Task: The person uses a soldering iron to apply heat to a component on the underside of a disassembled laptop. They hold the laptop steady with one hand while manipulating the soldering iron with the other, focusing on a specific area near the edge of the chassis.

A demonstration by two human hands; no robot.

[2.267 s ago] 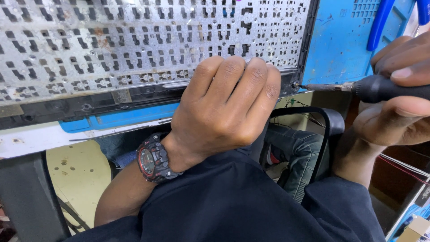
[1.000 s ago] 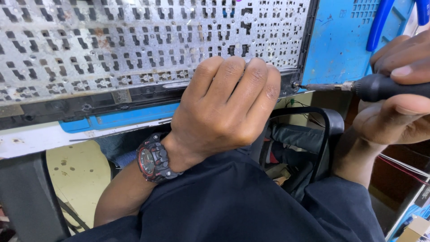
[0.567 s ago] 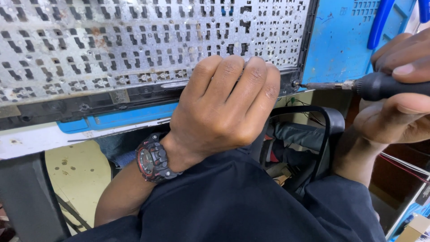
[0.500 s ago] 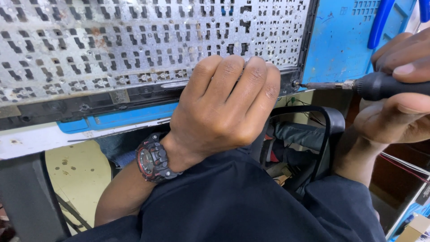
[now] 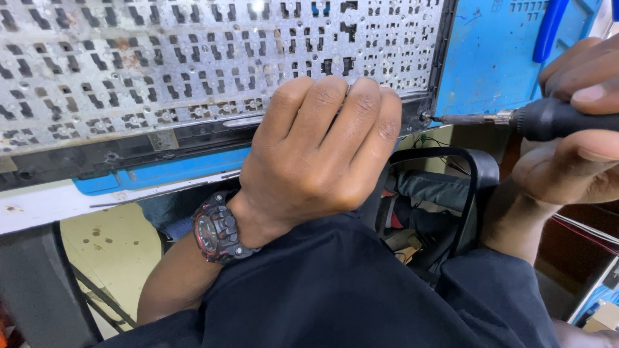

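The screwdriver lies level, its long axis running sideways, the tip pointing away from the right hand and meeting the near right corner of the keyboard backplate. That hand's grip is closed around the dark handle. The left hand, further from the tip, is curled shut over the plate's near edge, pressing it down, a dark wristwatch on its wrist. Beyond the tip sits a blue mat on the worktop. Below, a pale floor shows.
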